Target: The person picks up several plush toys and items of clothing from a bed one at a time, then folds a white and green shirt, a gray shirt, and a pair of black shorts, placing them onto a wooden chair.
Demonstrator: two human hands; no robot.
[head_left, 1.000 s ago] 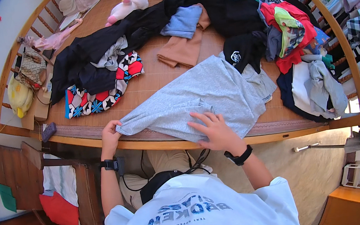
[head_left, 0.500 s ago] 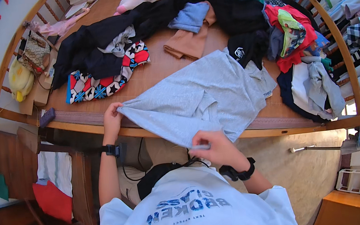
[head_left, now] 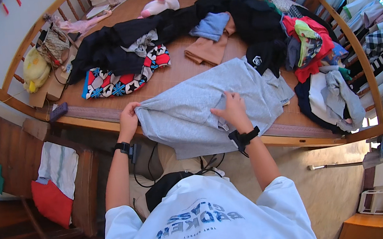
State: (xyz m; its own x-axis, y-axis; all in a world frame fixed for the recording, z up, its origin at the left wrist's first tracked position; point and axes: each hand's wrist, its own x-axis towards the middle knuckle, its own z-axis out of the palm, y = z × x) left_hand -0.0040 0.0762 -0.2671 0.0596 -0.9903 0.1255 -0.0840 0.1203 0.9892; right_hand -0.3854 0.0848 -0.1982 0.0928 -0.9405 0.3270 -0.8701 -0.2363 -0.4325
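Note:
A light grey garment (head_left: 182, 91), which looks like a T-shirt, lies spread over the bed's front edge, its near part hanging down. At its left corner, my left hand (head_left: 130, 120) is closed in a pinch on the cloth. My right hand (head_left: 233, 112) rests over the middle of the garment by a fold, thumb and fingers apart; its fingertips touch the cloth. Just beyond the garment lie a black cap or dark cloth with a white emblem (head_left: 257, 58) and, at its right end, another grey piece of clothing (head_left: 281, 88).
Dark clothes (head_left: 108, 48) and a patterned red, white and black garment (head_left: 120, 82) lie farther back. Folded brown cloth (head_left: 209, 51) sits under blue cloth (head_left: 210, 27). Clothing piles (head_left: 310, 44) fill the right side. The bed's wooden rail (head_left: 302, 142) runs along the front.
My right hand has let go of the near edge and moved up onto the garment's middle. The near edge now hangs down. My left hand still pinches the left corner.

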